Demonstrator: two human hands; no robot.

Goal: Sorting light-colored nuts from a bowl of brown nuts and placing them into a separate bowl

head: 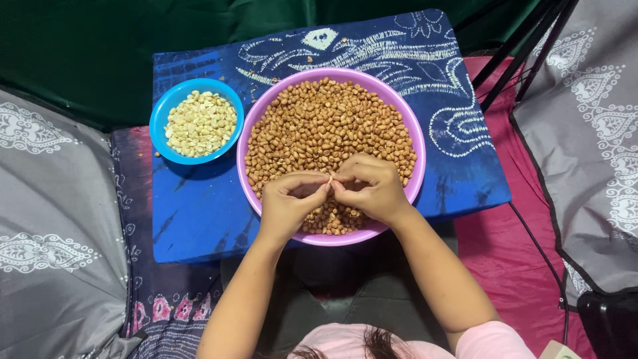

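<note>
Over pink basin, both forearms reach in from 6 o'clock, wrists bent inward. Left hand and right hand curled, fingertips meeting, pinching single pale peanut between them. Peanut sits at hands' 12 o'clock edge, just above heap of brown-skinned peanuts filling basin. Blue bowl of skinned pale peanuts at 10 o'clock of basin, touching it, on blue patterned cloth.

— Where do the bowls sit?
— Both on the table: the large bowl of unpeeled peanuts at the middle, the small bowl of peeled peanuts just left, rims nearly touching.
</note>
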